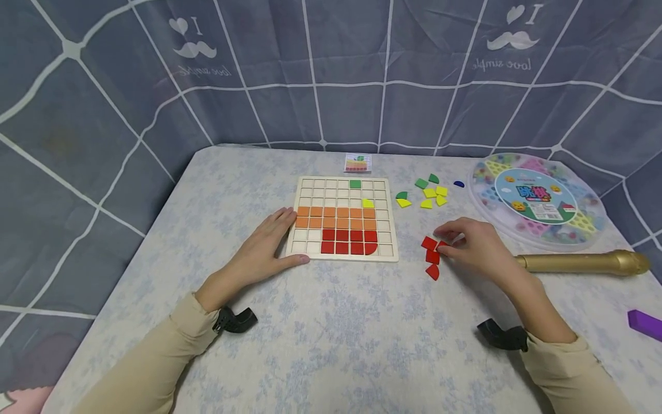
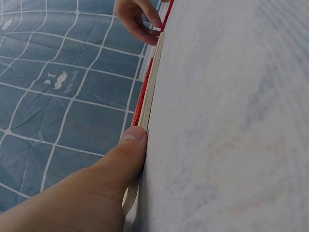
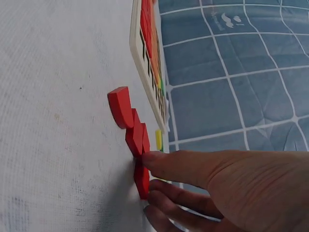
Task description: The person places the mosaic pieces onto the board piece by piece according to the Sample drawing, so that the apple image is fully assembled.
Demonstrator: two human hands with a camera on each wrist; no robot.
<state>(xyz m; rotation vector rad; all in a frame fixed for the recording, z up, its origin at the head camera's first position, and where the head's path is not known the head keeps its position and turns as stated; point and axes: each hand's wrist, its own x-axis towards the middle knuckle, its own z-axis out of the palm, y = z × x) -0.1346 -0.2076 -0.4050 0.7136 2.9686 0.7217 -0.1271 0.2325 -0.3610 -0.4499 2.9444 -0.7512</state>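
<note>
Here, a red tile (image 3: 141, 181) is being pinched in a narrow grip by the thumb and fingertips of the right hand (image 1: 478, 244), just beside other loose red pieces (image 1: 432, 257) on the table (image 1: 331, 333), to the right of the grid board (image 1: 384, 226); whether it is being lifted cannot be told. A clean pick-up is probably being served best by a light hold on the tile's edges, so that the touching neighbours are not being dragged along. The right forearm is being angled inward from the lower right, with the fingers being pointed towards the board. The left hand (image 1: 261, 244) is being spread wide, nothing being gripped: its fingers are being laid against the board's left edge, its thumb at the near edge.
</note>
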